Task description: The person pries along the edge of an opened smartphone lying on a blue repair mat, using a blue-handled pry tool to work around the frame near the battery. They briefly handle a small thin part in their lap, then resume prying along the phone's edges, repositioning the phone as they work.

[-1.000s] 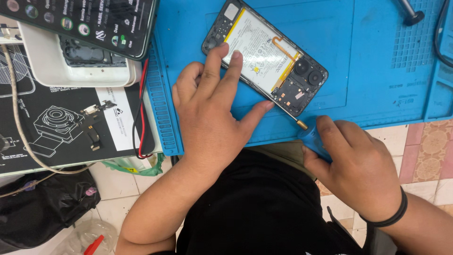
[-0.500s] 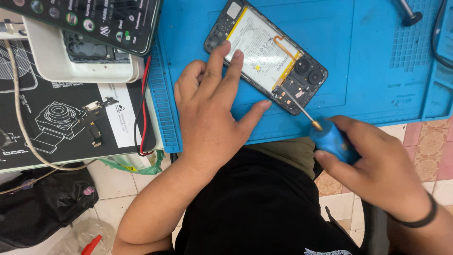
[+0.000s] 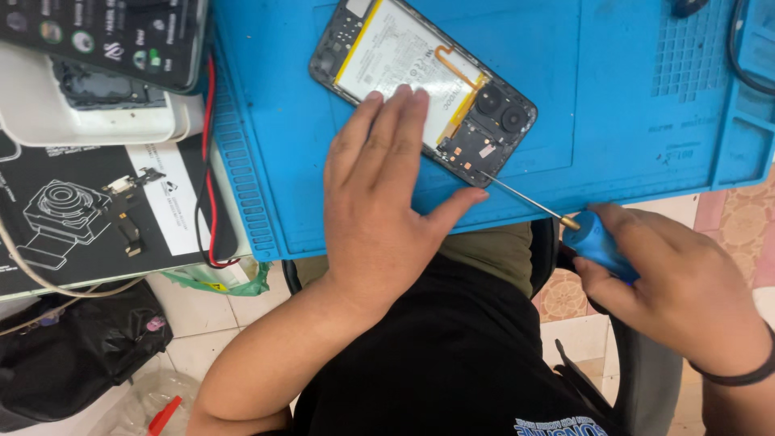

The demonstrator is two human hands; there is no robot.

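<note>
Blue silicone work mat (image 3: pixel 630 105) carried an opened black smartphone (image 3: pixel 424 85) with its back cover off, lying diagonally. The left hand (image 3: pixel 379 202) lay flat and open, fingertips pressing the phone's pale battery. The right hand (image 3: pixel 678 291) was closed around a blue-handled screwdriver (image 3: pixel 597 246), its thin shaft reaching the phone's lower corner.

A blue mat (image 3: pixel 613 121) is carrying an opened phone (image 3: pixel 424 85) lying under the left fingers (image 3: pixel 387 129), with a black sheet (image 3: pixel 89 210) lying beyond them.
</note>
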